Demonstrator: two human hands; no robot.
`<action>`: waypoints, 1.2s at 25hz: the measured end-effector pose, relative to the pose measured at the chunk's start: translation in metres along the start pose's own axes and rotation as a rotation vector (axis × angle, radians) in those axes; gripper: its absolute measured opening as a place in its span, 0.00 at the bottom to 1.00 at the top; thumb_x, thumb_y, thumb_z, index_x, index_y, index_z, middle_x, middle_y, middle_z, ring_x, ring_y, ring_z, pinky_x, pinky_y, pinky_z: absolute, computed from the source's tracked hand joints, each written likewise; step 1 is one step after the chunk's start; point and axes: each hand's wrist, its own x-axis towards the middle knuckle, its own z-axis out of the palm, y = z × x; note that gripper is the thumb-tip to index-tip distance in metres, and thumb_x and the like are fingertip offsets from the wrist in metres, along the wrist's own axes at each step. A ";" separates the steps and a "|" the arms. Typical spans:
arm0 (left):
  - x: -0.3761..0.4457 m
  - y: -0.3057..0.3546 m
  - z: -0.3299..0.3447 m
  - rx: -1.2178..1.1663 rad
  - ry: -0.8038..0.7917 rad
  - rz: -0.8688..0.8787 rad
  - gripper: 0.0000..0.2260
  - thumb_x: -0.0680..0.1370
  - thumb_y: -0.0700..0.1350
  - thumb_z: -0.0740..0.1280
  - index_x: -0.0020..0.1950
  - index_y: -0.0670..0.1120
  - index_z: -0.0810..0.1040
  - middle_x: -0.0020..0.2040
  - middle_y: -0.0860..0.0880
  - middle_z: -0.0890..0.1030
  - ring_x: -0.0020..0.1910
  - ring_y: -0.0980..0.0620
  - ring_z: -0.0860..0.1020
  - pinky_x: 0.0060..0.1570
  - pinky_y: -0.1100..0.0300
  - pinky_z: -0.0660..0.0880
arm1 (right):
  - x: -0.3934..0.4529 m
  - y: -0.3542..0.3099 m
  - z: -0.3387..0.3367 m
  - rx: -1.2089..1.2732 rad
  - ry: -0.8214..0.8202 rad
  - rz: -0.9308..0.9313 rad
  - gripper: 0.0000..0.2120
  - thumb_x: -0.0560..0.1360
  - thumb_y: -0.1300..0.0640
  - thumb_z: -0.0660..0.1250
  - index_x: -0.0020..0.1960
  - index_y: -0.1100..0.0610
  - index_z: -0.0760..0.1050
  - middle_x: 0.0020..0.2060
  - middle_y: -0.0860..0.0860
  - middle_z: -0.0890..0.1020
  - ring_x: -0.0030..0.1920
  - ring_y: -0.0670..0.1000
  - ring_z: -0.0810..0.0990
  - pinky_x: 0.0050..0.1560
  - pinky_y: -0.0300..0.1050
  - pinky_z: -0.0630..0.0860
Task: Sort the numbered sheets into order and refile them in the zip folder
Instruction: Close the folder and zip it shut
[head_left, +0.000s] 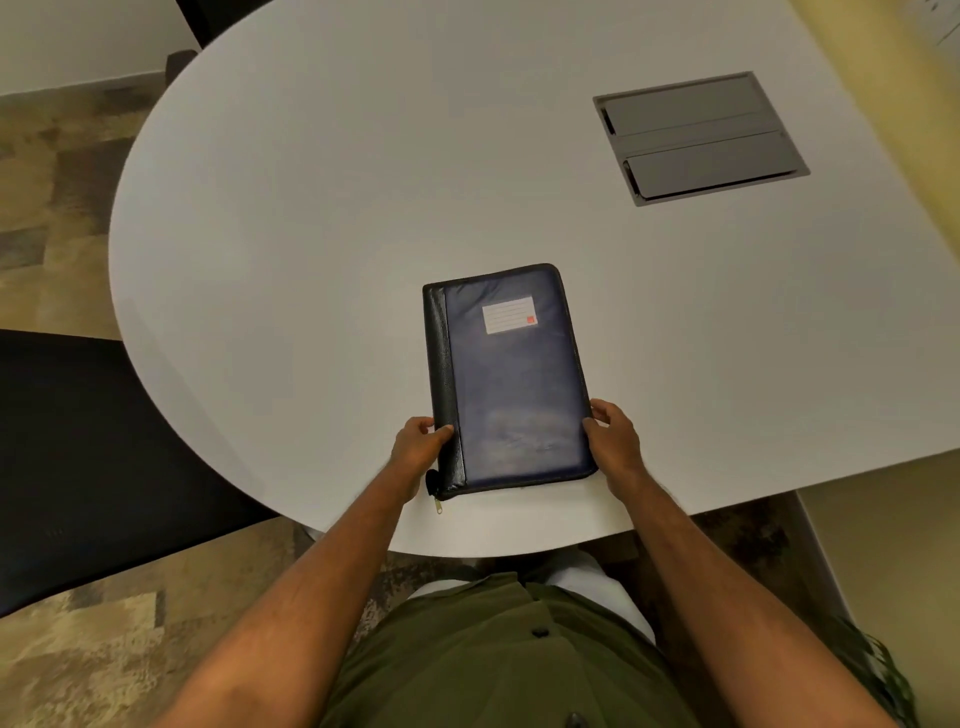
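— Where did the zip folder (511, 379) lie?
— Flat and closed on the white table (311, 208), near its front edge.
— The hands?
— Left hand (418, 441) grasped its spine side; right hand (615, 439) grasped the opposite edge.

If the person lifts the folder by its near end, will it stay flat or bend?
The folder probably sags a little: its padded cover looks soft, not rigid. Its glossy surface may slip, though the left hand and right hand grip both edges. Lying flat on the table, it should slide, not tip.
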 end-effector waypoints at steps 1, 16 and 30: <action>0.002 -0.003 0.000 -0.026 -0.018 -0.037 0.20 0.83 0.47 0.67 0.72 0.43 0.69 0.62 0.47 0.72 0.60 0.47 0.72 0.54 0.51 0.73 | 0.002 0.006 0.001 -0.034 -0.010 0.021 0.21 0.83 0.60 0.62 0.76 0.58 0.70 0.71 0.55 0.75 0.68 0.57 0.76 0.67 0.50 0.75; 0.032 0.025 -0.006 -0.265 -0.078 -0.094 0.07 0.85 0.44 0.63 0.63 0.47 0.74 0.58 0.45 0.80 0.52 0.49 0.77 0.52 0.55 0.73 | 0.044 -0.014 0.025 0.043 -0.033 0.142 0.21 0.78 0.68 0.63 0.71 0.62 0.72 0.62 0.57 0.80 0.55 0.55 0.78 0.58 0.48 0.77; 0.088 0.039 -0.042 0.126 0.023 0.180 0.14 0.84 0.40 0.63 0.69 0.44 0.77 0.57 0.47 0.82 0.54 0.46 0.80 0.52 0.53 0.79 | 0.077 -0.040 0.054 0.111 0.171 0.124 0.25 0.79 0.66 0.62 0.76 0.58 0.68 0.72 0.54 0.71 0.65 0.54 0.75 0.66 0.44 0.73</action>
